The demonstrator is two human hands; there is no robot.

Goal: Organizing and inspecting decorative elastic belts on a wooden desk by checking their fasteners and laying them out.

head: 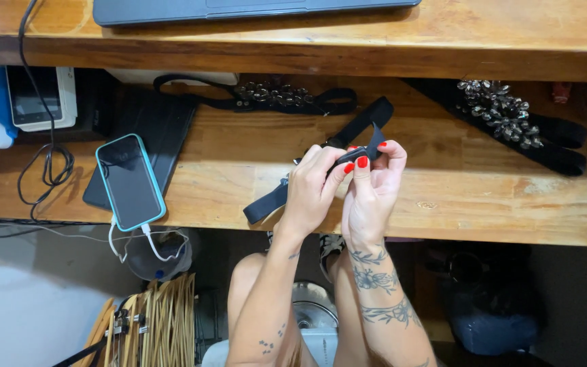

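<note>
Both hands, left hand (310, 194) and right hand (374, 194), pinch a black strap (365, 121) above the wooden table (470, 204).

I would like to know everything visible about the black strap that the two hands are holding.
The black strap is a flat band, apparently elastic fabric, matte and plain. It runs diagonally over the wooden shelf, from a lower end near the shelf's front edge up to a folded loop at the upper right. The left hand and the right hand pinch its middle part between fingertips, hiding it there. A small metal piece seems to sit by the left hand, but is too small to identify.
</note>
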